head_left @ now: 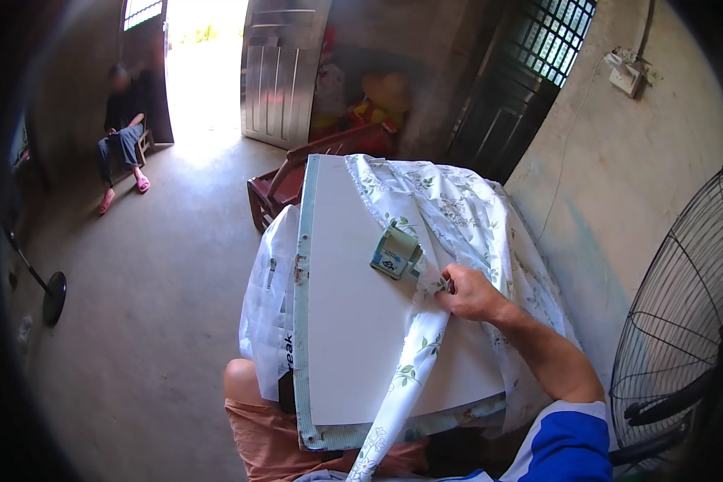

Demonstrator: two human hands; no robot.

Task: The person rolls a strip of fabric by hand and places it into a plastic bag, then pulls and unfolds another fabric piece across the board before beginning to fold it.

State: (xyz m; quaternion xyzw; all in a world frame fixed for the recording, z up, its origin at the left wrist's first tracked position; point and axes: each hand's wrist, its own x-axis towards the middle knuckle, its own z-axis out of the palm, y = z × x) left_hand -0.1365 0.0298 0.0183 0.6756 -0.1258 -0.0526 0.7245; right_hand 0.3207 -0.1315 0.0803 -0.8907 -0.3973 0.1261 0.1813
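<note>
My right hand [475,296] is closed, its fingers pinching white floral fabric [410,357] at the middle of the table. From that grip a narrow folded length of the fabric runs down toward my lap. The wider part of the cloth lies in loose folds over the far and right side of the table. Just to the left of my fingers, a small green and white box [393,252] rests by the fabric's edge. Beneath lies a pale board [349,321] on a worn, light green tabletop [303,386]. My left hand is out of view.
A black fan [683,313] stands close on my right. A plastic bag [269,289] hangs at the table's left edge, and a reddish wooden chair [277,189] stands behind it. A person [123,132] sits near the bright doorway. Another stand base [55,299] is at far left.
</note>
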